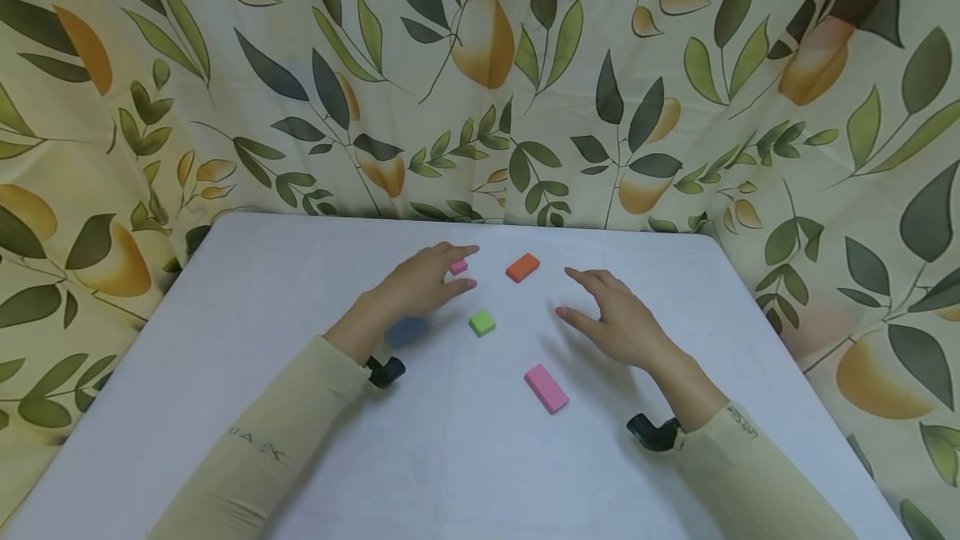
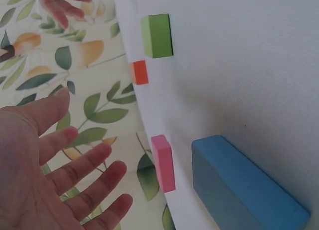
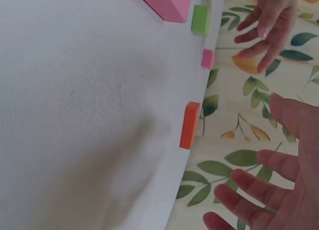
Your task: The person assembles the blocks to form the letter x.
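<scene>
Pale beige sleeves point(image 1: 300, 432), black wrist cameras point(image 1: 386, 372)

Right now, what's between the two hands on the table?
In the head view, the green block lies between the left hand and the right hand; the orange block sits farther back.

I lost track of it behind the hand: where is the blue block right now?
In the head view the blue rectangular foam block lies on the white table, left of centre, partly hidden under the left wrist, with the small green block to its right.
</scene>
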Demonstrator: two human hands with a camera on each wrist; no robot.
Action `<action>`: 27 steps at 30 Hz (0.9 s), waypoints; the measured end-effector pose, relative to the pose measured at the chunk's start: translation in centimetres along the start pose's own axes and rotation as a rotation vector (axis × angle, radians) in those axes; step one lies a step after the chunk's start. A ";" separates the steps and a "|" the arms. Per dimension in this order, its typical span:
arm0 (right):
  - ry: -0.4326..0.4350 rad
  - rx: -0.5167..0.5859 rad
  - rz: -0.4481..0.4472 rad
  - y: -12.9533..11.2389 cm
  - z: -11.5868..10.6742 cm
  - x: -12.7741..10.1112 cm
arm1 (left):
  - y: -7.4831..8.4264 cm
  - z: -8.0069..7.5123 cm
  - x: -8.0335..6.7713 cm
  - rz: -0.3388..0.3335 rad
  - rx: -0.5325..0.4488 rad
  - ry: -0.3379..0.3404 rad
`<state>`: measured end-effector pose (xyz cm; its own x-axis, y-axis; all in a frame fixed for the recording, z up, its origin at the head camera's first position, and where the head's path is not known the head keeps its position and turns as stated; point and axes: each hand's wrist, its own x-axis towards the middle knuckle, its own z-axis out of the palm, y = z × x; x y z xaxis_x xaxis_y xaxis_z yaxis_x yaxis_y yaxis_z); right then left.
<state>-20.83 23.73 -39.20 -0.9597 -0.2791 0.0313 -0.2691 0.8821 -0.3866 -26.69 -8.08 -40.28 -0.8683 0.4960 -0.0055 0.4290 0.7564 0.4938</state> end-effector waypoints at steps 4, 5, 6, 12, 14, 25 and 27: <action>-0.008 -0.001 0.003 -0.1 0.0 -0.2 | 0.2 0.1 0.0 0.010 -0.011 0.002; -0.011 -0.002 0.004 -0.1 0.0 -0.3 | 0.2 0.1 -0.1 0.011 -0.016 0.000; -0.013 -0.003 0.004 -0.1 0.0 -0.4 | 0.2 0.1 -0.1 0.011 -0.020 -0.001; -0.019 0.010 0.013 -0.1 -0.1 -0.8 | 0.3 0.4 0.0 0.000 -0.027 -0.006; -0.027 0.015 0.015 -0.2 -0.1 -0.9 | 0.3 0.5 0.0 -0.007 -0.034 -0.005; -0.037 0.012 0.020 -0.2 0.1 -1.4 | 0.3 1.1 -0.1 0.012 -0.054 -0.003; -0.036 0.012 0.018 -0.3 0.1 -1.5 | 0.3 1.2 -0.2 0.026 -0.055 0.001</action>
<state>-19.28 23.90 -39.23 -0.9608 -0.2772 -0.0089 -0.2509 0.8824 -0.3981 -26.11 -7.48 -41.15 -0.8575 0.5144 0.0086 0.4367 0.7188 0.5409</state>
